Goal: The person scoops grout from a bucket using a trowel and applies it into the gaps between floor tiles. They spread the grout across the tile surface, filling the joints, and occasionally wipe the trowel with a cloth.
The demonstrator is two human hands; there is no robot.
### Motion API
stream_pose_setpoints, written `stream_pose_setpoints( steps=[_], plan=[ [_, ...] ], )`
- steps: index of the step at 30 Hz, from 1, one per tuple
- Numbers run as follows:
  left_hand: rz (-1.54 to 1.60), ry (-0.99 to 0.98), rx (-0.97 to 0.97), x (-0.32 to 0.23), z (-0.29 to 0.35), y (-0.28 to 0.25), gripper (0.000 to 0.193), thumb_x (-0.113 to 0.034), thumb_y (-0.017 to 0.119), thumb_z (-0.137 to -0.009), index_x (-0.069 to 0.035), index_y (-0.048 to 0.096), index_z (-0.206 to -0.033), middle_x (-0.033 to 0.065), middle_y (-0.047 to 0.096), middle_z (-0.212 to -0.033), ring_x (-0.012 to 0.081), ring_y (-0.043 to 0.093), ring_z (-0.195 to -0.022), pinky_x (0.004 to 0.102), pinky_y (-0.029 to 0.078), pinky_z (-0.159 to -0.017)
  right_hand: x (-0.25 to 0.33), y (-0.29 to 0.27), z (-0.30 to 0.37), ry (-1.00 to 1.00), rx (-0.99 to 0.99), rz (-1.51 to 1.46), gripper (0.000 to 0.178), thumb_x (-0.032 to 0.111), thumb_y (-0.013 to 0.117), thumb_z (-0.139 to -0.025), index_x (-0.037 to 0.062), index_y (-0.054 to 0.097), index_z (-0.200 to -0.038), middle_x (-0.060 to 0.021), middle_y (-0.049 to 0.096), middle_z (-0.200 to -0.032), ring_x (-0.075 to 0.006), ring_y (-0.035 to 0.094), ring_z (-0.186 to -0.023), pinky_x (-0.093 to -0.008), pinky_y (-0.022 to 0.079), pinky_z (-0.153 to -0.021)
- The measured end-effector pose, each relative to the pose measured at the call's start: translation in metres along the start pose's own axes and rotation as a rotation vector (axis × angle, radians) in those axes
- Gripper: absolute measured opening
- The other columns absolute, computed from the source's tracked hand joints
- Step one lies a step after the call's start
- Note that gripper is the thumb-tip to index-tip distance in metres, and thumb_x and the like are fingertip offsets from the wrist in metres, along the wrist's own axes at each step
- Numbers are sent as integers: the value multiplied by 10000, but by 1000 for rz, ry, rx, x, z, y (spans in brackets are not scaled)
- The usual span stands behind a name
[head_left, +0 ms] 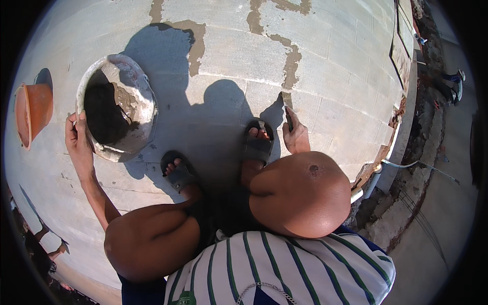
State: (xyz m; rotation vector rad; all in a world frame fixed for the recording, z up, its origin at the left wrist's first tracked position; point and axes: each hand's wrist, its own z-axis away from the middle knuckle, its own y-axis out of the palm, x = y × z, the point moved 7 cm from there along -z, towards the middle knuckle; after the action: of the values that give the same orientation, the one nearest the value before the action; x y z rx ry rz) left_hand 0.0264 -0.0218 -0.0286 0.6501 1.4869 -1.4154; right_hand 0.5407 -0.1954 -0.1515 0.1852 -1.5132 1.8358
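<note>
My left hand (77, 137) grips the rim of a white, mortar-crusted bucket (145, 104), thumb over the edge. Wet grey-brown mortar (124, 99) clings to the bucket's inner wall; deep shadow hides much of its inside. Low over the slab, my right hand (296, 136) is closed around the dark handle of a putty knife (287, 99). Its blade is at the lower end of a mortar-smeared joint (292, 61), apparently touching it. The fingers partly cover the handle.
Pale grey slabs (239, 53) spread around my sandalled feet, with more mortar bands (198, 43) beyond. An orange bucket (40, 109) stands at the far left. On the right, the surface ends at a broken edge (399, 114) beside pipes (373, 182) and rubble; another person (452, 84) is past it.
</note>
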Motion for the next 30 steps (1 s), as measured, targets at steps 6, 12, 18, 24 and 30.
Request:
stream_pose_setpoints(
  steps=[6,12,18,24,30],
  plan=[
    [-34,-2,39,6,-4,-3,211,-302,536,-961,-93,568,-974,-93,371,-648,4,268,-547,199,175,-475,-1,-8,-22,108,-70,-57,490,81,488,-875,67,412,-1359,-272,568,-1177,-352,580,-1098,-390,461,-908],
    [11,-15,56,7,-4,13,216,-310,539,-957,-97,570,-968,-101,366,-638,-4,266,-525,195,168,-456,-6,-2,7,164,102,155,496,78,507,-863,94,423,-1352,-256,622,-1068,-383,608,-1014,-416,486,-861],
    [11,3,-2,0,1,-1,199,-271,555,-951,-75,585,-950,-103,337,-635,-5,267,-525,188,183,-453,77,0,-9,-31,389,-137,540,124,538,-881,222,374,-1385,-200,666,-865,-382,651,-792,-412,522,-720],
    [25,22,9,4,9,-1,193,-253,569,-944,-62,595,-945,-101,346,-642,0,277,-545,184,193,-471,215,87,-35,-665,828,-33,437,186,490,-928,232,390,-1350,-170,632,-968,-383,607,-898,-451,488,-797],
    [-53,91,6,-5,-8,9,219,-277,548,-955,-62,585,-970,-80,450,-743,22,340,-633,184,268,-552,337,133,-52,-1208,867,383,401,215,472,-925,127,425,-1314,-170,621,-958,-358,611,-883,-469,480,-774]
  ],
)
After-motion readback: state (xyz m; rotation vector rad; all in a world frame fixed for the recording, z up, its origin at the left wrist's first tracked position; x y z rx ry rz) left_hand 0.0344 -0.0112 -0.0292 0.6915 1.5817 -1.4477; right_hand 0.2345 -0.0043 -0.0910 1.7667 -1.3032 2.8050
